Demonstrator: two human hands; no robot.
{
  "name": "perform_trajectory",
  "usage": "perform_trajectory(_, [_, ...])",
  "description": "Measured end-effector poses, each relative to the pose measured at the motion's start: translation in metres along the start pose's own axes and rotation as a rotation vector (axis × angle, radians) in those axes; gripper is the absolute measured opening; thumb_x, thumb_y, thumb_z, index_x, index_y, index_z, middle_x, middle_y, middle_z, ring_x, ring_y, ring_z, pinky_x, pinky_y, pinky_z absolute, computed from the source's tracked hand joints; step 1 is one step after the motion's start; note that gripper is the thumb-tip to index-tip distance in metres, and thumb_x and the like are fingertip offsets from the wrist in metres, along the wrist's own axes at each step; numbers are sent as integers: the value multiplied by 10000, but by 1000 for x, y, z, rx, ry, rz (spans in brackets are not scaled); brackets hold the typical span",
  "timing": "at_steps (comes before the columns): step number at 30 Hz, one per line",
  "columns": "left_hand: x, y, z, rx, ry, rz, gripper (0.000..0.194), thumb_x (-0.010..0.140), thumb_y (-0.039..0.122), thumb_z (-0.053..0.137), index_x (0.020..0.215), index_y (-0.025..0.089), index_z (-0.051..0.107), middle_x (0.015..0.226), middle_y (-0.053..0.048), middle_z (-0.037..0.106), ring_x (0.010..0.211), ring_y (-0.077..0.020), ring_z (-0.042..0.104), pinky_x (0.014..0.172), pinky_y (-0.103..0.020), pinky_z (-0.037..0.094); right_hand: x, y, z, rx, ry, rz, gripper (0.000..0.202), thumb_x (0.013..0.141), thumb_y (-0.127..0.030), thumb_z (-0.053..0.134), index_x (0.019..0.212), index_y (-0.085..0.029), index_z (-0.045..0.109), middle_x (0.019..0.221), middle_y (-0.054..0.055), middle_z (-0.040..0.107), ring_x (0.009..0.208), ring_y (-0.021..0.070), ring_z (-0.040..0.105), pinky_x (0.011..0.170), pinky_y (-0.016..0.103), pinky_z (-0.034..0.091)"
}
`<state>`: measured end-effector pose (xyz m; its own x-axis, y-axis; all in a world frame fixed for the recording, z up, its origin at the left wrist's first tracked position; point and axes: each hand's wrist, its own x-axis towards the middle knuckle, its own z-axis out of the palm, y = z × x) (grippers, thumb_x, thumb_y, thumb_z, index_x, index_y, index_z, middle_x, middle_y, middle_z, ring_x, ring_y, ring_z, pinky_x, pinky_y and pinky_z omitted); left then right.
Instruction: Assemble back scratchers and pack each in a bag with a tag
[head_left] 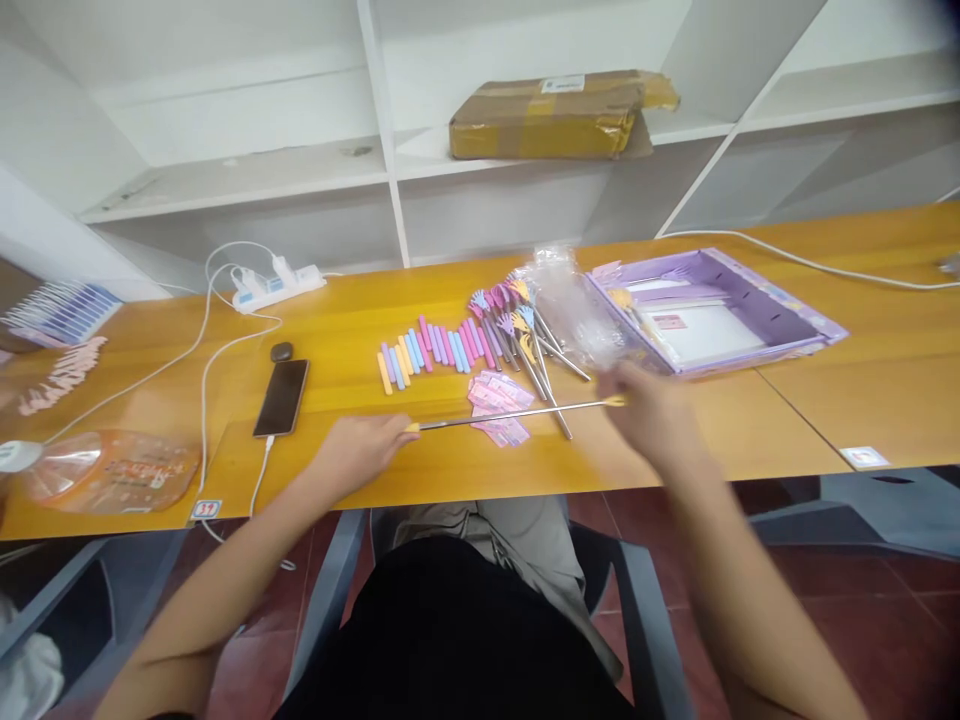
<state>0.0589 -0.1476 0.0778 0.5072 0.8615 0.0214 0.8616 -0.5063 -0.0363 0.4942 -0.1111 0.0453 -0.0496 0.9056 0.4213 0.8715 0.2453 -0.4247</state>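
My left hand (358,452) grips the yellow-tipped end of a long thin metal rod (510,414) that lies stretched out level over the wooden table (450,470). My right hand (651,408), blurred, pinches the rod's other end, which carries a small yellow hand-shaped head. Under the rod lie pink paper labels (496,392). Behind them a row of pastel handle sleeves (435,350) sits beside a pile of short rods with coloured hand-shaped heads (517,325).
A crumpled clear plastic bag (570,300) and an open purple box (720,310) sit at the right. A phone (281,397) on a white cable, a power strip (277,285) and a fan (105,470) lie at the left. A cardboard parcel (555,115) rests on white shelves.
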Motion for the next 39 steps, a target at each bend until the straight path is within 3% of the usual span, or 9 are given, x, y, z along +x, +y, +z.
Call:
perform_trajectory(3, [25,39,1,-28,-65,9,411,1191,514,401,1098,223,677,915,-53,804,786,-215,738,585,-302,260,-7,-87,46,-29,-78,-143,91,865,-145,605,856,-225,647,751,44,713,675,190,615,629,281,321])
perform_trajectory(6, [30,46,-1,-36,-98,21,396,1181,513,437,1086,215,680,925,-67,804,798,-230,741,591,-295,290,-14,-128,66,-116,-175,-232,165,921,-103,580,961,-199,708,805,64,753,703,195,626,617,315,241])
perform_trajectory(12, [25,45,-7,15,-119,-18,346,1166,444,493,1085,178,698,955,-100,800,863,-256,764,633,-293,387,-13,-125,60,-185,-369,-242,205,940,-110,604,1077,-177,741,927,96,804,806,218,687,649,339,240])
perform_trajectory(18, [34,65,-4,39,-168,-130,272,1113,309,513,1083,170,745,982,-134,807,948,-315,797,727,-342,515,-16,-131,61,-186,-456,-186,203,1011,-200,615,1165,-190,746,1041,104,832,844,235,719,657,332,264])
perform_trajectory(26, [50,68,3,77,-222,-160,317,1069,176,473,1084,167,789,951,-174,803,926,-339,806,744,-368,541,-10,-136,63,-250,-544,-127,283,1073,-216,529,1269,-210,733,1000,122,833,849,262,742,656,328,307])
perform_trajectory(30, [37,26,0,137,-135,-185,319,1007,115,478,1010,148,795,890,-184,782,861,-344,784,663,-354,473,-5,-92,44,-340,-446,-124,277,1010,-182,562,1220,-204,742,911,112,817,769,246,715,630,319,271])
perform_trajectory(33, [3,-38,-10,241,4,-245,282,956,99,503,864,156,763,802,-158,753,789,-321,749,599,-334,350,-2,-12,-1,-419,-284,-60,273,881,-95,577,1050,-207,759,797,83,778,687,220,665,629,303,284])
perform_trajectory(36, [-36,-90,-18,298,182,-276,368,1041,208,482,747,181,700,690,-116,693,640,-254,646,574,-331,236,-7,64,-45,-452,-149,-82,169,811,-95,586,840,-216,701,706,65,719,620,186,596,626,291,307])
perform_trajectory(39, [-61,-106,-21,291,254,-230,470,1109,290,445,688,193,630,634,-79,638,597,-201,568,583,-326,218,-20,99,-64,-434,-128,-142,143,808,-116,589,740,-235,627,591,33,606,560,169,508,616,295,306])
